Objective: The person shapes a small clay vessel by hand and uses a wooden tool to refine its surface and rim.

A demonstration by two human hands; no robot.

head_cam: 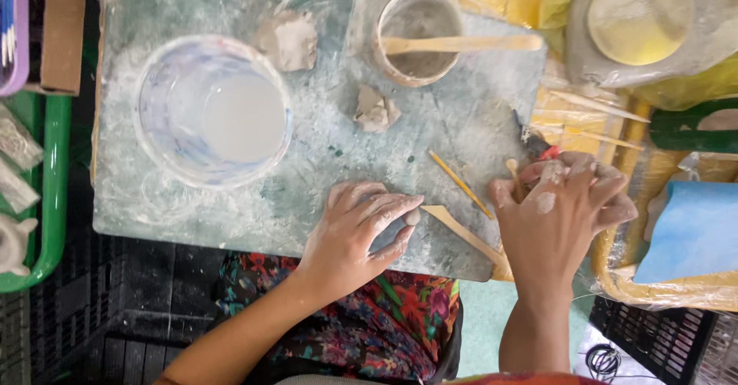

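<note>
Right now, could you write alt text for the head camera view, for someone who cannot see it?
Seen from above, a clay-dusted left hand presses a small lump of clay onto a grey work board, while the right hand reaches among thin wooden tools at the board's edge. A bowl of cloudy water and a cup with a wooden stick sit farther back.

2 clay lumps [290, 39], 2 tubs [211, 108]

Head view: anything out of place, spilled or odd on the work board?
Nothing stands out. Clay smears cover the board; a wooden stick rests across the cup. The left hand presses a small clay piece.
</note>
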